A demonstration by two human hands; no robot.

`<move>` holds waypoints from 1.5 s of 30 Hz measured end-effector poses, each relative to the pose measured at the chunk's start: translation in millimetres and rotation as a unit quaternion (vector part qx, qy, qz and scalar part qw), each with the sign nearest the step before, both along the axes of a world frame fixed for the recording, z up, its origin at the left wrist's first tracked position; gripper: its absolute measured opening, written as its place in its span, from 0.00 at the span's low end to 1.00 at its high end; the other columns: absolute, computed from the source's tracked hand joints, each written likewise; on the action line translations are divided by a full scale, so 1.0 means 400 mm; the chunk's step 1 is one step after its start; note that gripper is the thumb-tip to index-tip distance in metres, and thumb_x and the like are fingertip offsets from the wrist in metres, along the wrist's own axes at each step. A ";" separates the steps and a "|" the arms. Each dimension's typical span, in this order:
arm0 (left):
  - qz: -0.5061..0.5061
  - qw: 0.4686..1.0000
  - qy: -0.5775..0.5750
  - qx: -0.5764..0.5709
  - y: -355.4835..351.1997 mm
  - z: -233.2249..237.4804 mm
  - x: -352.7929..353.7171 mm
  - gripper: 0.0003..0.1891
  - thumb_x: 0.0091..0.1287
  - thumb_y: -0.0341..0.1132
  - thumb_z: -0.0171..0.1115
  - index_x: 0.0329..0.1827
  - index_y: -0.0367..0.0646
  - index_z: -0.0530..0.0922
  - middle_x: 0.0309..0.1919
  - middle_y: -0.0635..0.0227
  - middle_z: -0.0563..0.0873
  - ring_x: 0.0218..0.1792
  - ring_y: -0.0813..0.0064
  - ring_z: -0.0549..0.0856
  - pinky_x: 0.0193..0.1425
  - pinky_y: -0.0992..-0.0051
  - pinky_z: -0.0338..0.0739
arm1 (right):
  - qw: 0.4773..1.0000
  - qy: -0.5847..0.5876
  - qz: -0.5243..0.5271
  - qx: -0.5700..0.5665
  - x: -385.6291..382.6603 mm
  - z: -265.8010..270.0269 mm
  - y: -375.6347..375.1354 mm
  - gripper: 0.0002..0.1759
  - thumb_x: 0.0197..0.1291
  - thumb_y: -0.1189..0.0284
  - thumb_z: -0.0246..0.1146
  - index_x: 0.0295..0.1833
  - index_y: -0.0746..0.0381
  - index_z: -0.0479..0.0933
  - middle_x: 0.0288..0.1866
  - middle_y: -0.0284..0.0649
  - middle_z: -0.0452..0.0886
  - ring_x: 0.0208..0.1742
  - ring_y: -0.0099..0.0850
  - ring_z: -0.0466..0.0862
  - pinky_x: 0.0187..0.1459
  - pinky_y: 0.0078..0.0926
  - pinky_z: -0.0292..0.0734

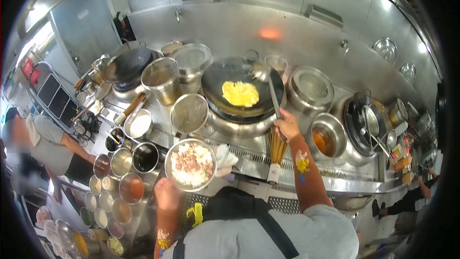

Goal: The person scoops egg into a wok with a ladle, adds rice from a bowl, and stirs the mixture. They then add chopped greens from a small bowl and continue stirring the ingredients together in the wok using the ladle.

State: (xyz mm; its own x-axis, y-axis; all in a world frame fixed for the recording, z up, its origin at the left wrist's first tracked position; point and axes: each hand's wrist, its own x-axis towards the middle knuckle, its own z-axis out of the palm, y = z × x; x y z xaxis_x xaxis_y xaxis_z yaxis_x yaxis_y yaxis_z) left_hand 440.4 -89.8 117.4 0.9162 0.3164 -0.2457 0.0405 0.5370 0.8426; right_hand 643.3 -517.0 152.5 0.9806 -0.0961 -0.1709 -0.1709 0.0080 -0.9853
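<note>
My right hand (pixel 287 125) is wrapped round the long handle of a ladle (pixel 262 73). The ladle's cup rests at the upper right inside a black wok (pixel 218 69). A flat, yellow layer of cooked egg (pixel 240 94) lies in the middle of the wok. My left hand (pixel 167 194), slightly blurred, is closed at the lower left rim of a metal bowl (pixel 214 168). White rice and chopped pinkish meat (pixel 190 160) fill this bowl. Beside it, at the counter's front edge, is a white cloth (pixel 229 159).
Left of my bowl stand several seasoning pots, one with dark sauce (pixel 145 157). A strainer (pixel 189 113) and a steel pot (pixel 161 80) sit left of the wok. On the right are a pot of orange liquid (pixel 327 136) and a bamboo brush (pixel 277 151). Another person (pixel 48 139) stands far left.
</note>
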 end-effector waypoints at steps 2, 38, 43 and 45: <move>-0.004 1.000 0.019 0.006 -0.002 0.000 -0.001 0.05 0.62 0.30 0.59 0.32 0.39 0.74 0.36 0.61 0.84 0.34 0.68 0.87 0.37 0.62 0.88 | 1.000 0.022 -0.007 0.016 -0.013 -0.018 0.045 0.41 0.56 0.81 0.58 0.76 0.63 0.53 0.22 0.35 0.76 0.14 0.22 0.72 0.15 0.22 0.67; -0.008 1.000 -0.008 0.020 0.001 -0.015 0.067 0.06 0.61 0.32 0.62 0.35 0.44 0.73 0.36 0.66 0.79 0.35 0.70 0.82 0.25 0.68 0.83 | 0.982 0.088 0.125 0.111 -0.126 -0.007 0.014 0.35 0.55 0.83 0.60 0.71 0.60 0.65 0.27 0.35 0.79 0.17 0.22 0.76 0.16 0.21 0.67; 0.006 1.000 -0.003 0.013 -0.049 0.031 0.062 0.06 0.60 0.33 0.61 0.34 0.45 0.73 0.33 0.68 0.78 0.34 0.70 0.82 0.28 0.67 0.81 | 0.992 0.047 0.106 -0.046 -0.023 0.078 -0.040 0.36 0.57 0.81 0.58 0.73 0.58 0.62 0.20 0.34 0.74 0.14 0.22 0.72 0.13 0.21 0.63; -0.002 0.999 0.016 0.035 -0.065 0.029 0.080 0.05 0.60 0.32 0.60 0.33 0.44 0.73 0.31 0.68 0.78 0.31 0.70 0.82 0.28 0.68 0.80 | 0.997 -0.007 0.065 -0.047 0.042 -0.055 0.062 0.37 0.55 0.80 0.59 0.74 0.56 0.62 0.21 0.32 0.73 0.15 0.21 0.70 0.14 0.21 0.62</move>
State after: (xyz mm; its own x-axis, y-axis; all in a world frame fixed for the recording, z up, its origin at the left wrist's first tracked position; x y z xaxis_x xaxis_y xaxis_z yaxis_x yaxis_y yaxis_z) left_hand 472.3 -115.8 129.2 0.9096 0.3297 -0.2527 0.0709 0.4761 0.8765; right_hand 660.2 -492.0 130.5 0.9882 0.0168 -0.1525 -0.1499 -0.1056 -0.9830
